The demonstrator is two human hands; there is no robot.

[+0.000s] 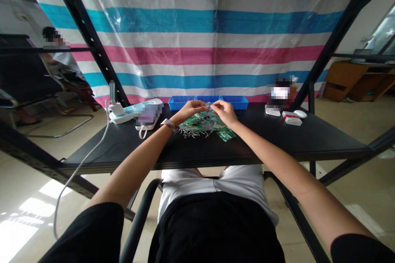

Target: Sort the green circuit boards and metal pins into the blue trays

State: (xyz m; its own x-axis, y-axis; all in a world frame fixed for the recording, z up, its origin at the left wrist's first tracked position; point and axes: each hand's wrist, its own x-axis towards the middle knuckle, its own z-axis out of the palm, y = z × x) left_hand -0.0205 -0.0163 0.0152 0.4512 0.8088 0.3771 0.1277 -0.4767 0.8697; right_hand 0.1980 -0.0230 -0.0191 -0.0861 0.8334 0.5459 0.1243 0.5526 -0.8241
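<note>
My left hand (pixel 193 109) and my right hand (pixel 224 111) meet over the middle of the black table, fingertips pinched on a small clear plastic bag (pixel 208 106). What the bag contains is too small to make out. Directly beneath them lies a heap of green-and-clear packets (pixel 197 121), with thin metal pins or screws (pixel 193 133) spilling along its front edge. One green packet (pixel 226 134) sticks out toward me at the right of the heap. Just behind my hands stands a blue divided tray (pixel 240 102), partly covered by my fingers.
On the left are a power strip (pixel 131 111) with a plugged-in white adapter, and a blurred phone-like device (pixel 149 117). At right stand a small white box (pixel 291 118), a round white object (pixel 300 114) and a blurred device (pixel 279 94). Shelf posts flank the table; a striped sheet hangs behind.
</note>
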